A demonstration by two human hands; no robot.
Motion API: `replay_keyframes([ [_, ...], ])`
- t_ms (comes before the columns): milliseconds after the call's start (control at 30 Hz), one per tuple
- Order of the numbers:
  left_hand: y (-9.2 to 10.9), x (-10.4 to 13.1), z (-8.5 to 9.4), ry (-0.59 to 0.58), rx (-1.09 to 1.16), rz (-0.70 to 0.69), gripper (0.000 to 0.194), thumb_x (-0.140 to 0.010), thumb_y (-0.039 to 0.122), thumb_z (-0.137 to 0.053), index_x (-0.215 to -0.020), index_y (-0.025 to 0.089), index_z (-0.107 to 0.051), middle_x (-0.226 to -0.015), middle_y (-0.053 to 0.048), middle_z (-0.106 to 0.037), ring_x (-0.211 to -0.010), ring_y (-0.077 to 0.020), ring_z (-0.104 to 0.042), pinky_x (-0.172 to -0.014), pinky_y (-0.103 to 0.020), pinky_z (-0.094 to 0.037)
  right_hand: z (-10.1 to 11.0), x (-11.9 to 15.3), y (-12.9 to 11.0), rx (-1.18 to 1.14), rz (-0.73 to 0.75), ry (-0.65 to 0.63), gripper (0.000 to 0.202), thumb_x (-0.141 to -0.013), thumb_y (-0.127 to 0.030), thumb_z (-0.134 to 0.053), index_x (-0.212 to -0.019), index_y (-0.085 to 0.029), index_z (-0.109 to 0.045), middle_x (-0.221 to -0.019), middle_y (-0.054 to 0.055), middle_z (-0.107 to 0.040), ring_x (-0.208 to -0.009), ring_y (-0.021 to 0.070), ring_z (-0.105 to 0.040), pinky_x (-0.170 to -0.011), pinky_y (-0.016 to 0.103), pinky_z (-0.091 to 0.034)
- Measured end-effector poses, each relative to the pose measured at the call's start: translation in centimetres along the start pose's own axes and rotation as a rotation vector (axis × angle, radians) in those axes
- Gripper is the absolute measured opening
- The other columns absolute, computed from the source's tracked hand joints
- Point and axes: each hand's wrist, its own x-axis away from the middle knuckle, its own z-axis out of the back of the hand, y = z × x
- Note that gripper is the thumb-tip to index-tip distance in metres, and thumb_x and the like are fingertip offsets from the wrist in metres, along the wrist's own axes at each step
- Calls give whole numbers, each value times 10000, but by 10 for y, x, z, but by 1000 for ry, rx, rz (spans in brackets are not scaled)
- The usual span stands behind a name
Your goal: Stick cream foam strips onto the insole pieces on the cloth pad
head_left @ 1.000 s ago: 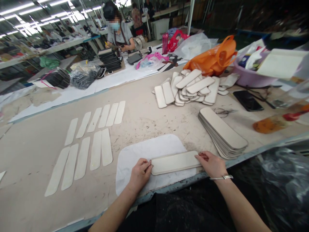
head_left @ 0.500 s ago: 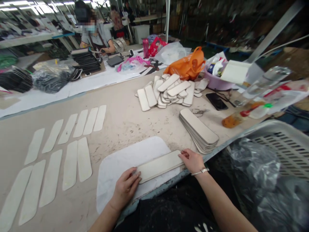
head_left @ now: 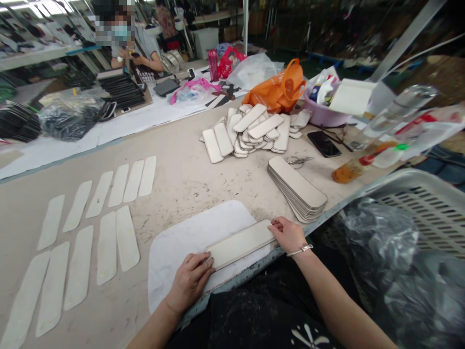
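A long pale strip with rounded corners (head_left: 241,242) lies slantwise over a white sheet (head_left: 189,232) at the table's front edge. At its left end, my left hand (head_left: 192,278) grips the strip with fingers pressed together. My right hand (head_left: 288,236), with a bracelet at the wrist, pinches the far right end. Just beyond that hand rests a neat stack of similar strips (head_left: 296,184). Further back is a loose heap of shorter padded pieces (head_left: 250,128). Flat pale strips (head_left: 107,247) are laid out in two rows on the left.
Scissors (head_left: 298,161), a phone (head_left: 324,144) and an orange bag (head_left: 278,92) sit beyond the stack. Bottles (head_left: 348,170) and a purple basin (head_left: 323,114) are at the right. A plastic basket (head_left: 428,203) stands beside the table. A masked person (head_left: 136,55) sits across, near black stacked pieces (head_left: 121,89).
The view has shifted slightly. Both hands remain at the ends of the strip, with little change in their hold. The person across has raised their hands.
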Motion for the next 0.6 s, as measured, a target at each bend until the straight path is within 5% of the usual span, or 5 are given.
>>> replay_keyframes([
  [600,2,0,1,2,-1,11,229,-867,195,-569,-1081,212,-647,-1057,-105,-650,-945,-200,-619,-804,-362,-541,1,-1,0,30,6,-13,179,-757,-320,-575,-909,-227,-574,-682,-28,-650,-633,166,-614,-627,288,-425],
])
